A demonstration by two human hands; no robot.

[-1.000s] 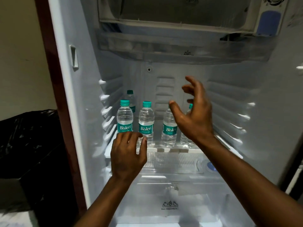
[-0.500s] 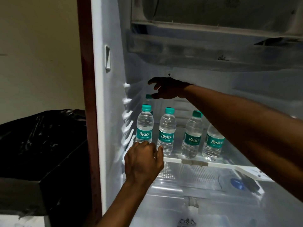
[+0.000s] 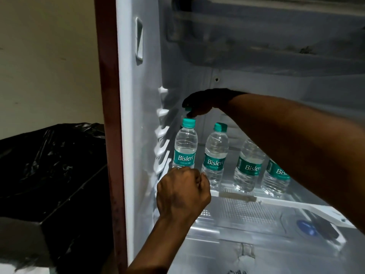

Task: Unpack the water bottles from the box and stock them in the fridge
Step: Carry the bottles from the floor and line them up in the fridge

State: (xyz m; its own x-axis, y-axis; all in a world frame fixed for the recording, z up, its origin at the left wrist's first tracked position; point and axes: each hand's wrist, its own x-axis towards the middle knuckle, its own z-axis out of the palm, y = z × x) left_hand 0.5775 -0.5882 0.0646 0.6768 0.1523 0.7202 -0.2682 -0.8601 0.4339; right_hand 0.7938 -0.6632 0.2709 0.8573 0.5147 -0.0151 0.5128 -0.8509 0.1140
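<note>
On white fridge shelf (image 3: pixel 276 200): four clear plastic Bisleri water bottles with teal caps (image 3: pixel 215 155) in front row, upright, caps up, long axis vertical. Fifth bottle (image 3: pixel 188 109) behind leftmost, mostly hidden, only cap visible. Right hand (image 3: pixel 205 103) reaches across, fingers pinching that rear cap. Left hand (image 3: pixel 182 194) curled into fist at shelf front edge; whether it grips edge, can't tell. Black plastic bag (image 3: pixel 49 165) left of fridge.

The water bottles (image 3: pixel 185 147) are clear, glossy plastic with smooth teal caps and teal printed labels. The fridge (image 3: pixel 138 115) lining is smooth white plastic. A black plastic sheet (image 3: pixel 49 155) beside it looks shiny and crinkled.
</note>
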